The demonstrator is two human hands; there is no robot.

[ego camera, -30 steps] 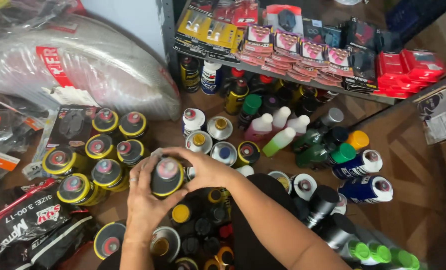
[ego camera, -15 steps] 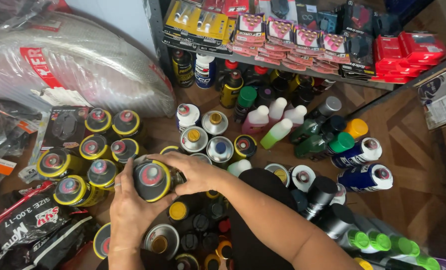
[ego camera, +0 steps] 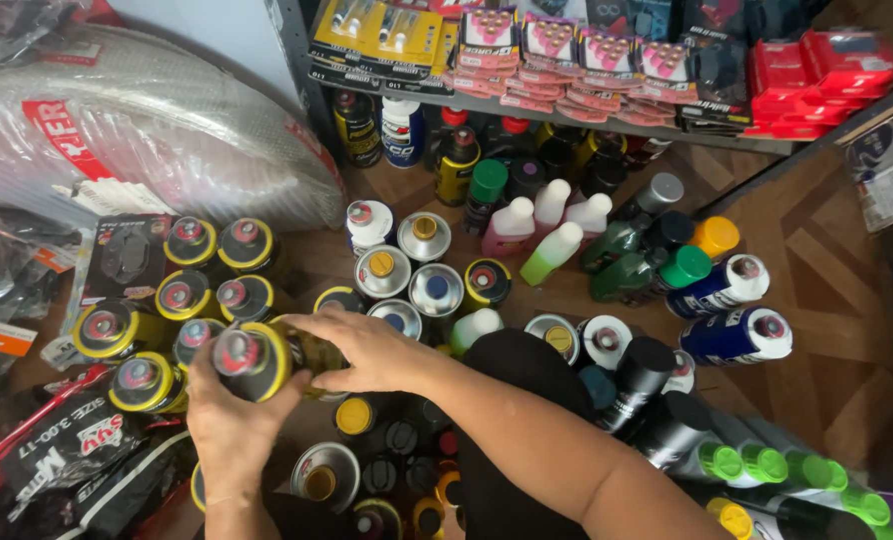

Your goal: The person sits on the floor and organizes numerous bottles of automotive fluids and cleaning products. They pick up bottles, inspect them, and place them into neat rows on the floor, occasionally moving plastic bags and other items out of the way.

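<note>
Low over the crowded floor, both hands clasp a yellow-rimmed spray can [ego camera: 257, 360] tipped on its side: the left hand [ego camera: 229, 425] wraps its base end, and the right hand [ego camera: 372, 350] curls over its body. Upright cans [ego camera: 412, 265] hem it in, leaving bare wooden floor [ego camera: 827, 300] only at right. Glossy plastic-wrapped bundle [ego camera: 167, 130] blurs behind.

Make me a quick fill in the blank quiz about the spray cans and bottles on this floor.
1. Both hands, left hand and right hand, hold one can with a ____ rim.
2. The two blue cans lie on their ____.
3. The bottle by the pink bottles is light ____.

Missing words: yellow; sides; green
</note>
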